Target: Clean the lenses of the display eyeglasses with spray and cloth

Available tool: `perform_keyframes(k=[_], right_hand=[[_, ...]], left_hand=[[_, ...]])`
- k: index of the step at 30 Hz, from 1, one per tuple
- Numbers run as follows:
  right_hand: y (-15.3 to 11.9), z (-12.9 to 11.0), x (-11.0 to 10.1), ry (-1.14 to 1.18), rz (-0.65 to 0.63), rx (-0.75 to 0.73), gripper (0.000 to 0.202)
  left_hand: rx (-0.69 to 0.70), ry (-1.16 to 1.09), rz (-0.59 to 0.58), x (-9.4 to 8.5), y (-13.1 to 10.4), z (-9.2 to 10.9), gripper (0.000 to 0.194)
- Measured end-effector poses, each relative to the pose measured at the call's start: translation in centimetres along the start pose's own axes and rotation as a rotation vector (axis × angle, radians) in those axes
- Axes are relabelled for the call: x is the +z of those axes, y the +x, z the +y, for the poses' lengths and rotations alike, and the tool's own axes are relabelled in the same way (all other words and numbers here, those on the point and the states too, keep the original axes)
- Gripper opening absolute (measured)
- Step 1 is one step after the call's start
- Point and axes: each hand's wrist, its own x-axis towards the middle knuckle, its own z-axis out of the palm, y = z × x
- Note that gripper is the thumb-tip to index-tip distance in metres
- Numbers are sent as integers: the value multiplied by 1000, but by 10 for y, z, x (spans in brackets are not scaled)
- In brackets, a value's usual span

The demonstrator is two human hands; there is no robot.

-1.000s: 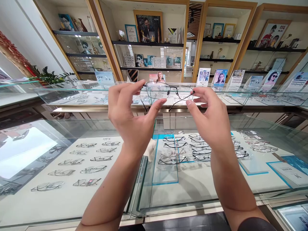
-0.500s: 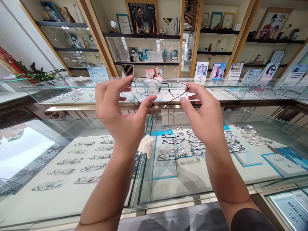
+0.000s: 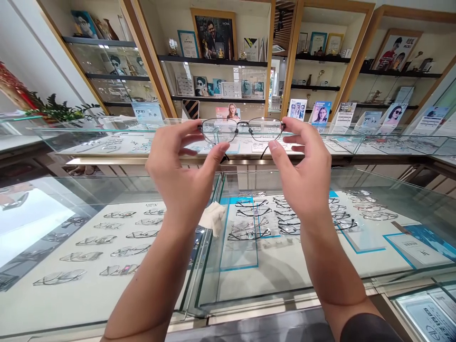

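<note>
A pair of thin dark-rimmed eyeglasses [image 3: 242, 124] is held up level in front of me, lenses facing me and temples hanging down behind. My left hand [image 3: 180, 166] grips the left end of the frame, with the index finger at the hinge and the thumb near the temple. At the opposite end, my right hand [image 3: 304, 166] holds the frame in the same way. Both hands are raised above the glass display cases. Beneath them, on top of the glass, lies a crumpled cream cloth [image 3: 213, 217].
Rows of eyeglasses [image 3: 130, 250] lie inside the left glass case [image 3: 107, 304]; more frames [image 3: 249, 232] fill the right one. Behind runs a long glass counter [image 3: 142, 154] with upright advertising cards [image 3: 320, 114]. Wall shelves [image 3: 213, 61] hold pictures and trophies. A plant [image 3: 59, 109] stands far left.
The eyeglasses have turned from a slight tilt to level and shifted a little right, held by both hands. The camera view has moved slightly too.
</note>
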Motion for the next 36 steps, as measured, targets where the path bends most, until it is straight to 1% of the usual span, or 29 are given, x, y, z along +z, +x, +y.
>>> perform_keyframes(k=[3,5,15,27,36], right_hand=[[1,2,0,12,27,-36,36],[1,2,0,14,39,-47,35],[0,1,1,31,33,-50,35],[0,-1,-2,-23,67,-64,32],[1,5,-2,-93,-15,-18,37]], left_hand=[[2,-89,-9,3,-2,-4,47],[-3,-111,-10,4,-2,-5,45],[-24,-96,-14,3,-2,-5,42],[-42,-43,-20,12,-4,-8,41],[41,23,50,9,-4,-2,38]])
